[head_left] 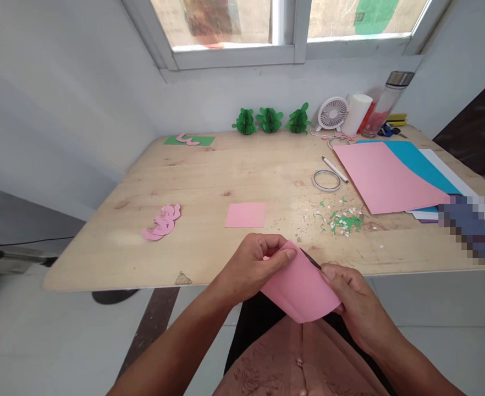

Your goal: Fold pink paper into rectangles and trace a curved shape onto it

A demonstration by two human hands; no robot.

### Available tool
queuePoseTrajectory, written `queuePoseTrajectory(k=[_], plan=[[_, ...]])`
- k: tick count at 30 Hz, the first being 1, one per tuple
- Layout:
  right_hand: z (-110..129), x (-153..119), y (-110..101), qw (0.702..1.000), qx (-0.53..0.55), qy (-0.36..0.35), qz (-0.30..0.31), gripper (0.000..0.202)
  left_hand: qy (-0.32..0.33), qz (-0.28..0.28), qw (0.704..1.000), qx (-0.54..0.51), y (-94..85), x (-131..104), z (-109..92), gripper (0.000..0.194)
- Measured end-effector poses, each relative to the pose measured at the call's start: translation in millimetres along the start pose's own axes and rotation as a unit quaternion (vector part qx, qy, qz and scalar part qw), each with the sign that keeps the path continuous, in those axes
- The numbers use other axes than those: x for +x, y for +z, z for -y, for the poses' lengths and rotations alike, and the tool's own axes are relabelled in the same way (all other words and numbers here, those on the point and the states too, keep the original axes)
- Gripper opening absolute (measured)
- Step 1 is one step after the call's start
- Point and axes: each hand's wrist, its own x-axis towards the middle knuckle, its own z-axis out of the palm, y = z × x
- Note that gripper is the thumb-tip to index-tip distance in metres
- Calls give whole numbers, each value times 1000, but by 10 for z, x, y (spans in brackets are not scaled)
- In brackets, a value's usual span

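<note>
Our left grip pinched the pink sheet, our right grip a dark blade; tautness likely helped us.

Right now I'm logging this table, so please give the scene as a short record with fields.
Left hand: pinches pink paper
Right hand: at the paper's edge, with a dark tool, partly hidden
Centre: pink rectangle
Left side: pink cut-outs
Right side: paper scraps, pen, large pink sheet
Back: three green ornaments, white fan

There are two hands, three ornaments, one fan.
</note>
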Motion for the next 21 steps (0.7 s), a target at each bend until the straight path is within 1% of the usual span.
queuePoseTrajectory(k=[7,12,16,21], plan=[[-17,-9,9,1000,-9,1,-14,46,-11,-7,1000,1,5,-2,11,34],[-28,-7,34,1000,-12,-2,-27,46,-11,4,1000,-6,-2,7,10,34],[-41,4,61,999,-13,-10,-43,47,-14,2,1000,-1,-16,16,6,34],[-64,24,57,999,-12,-15,-36,46,-7,19,1000,6,-44,29,15,35]])
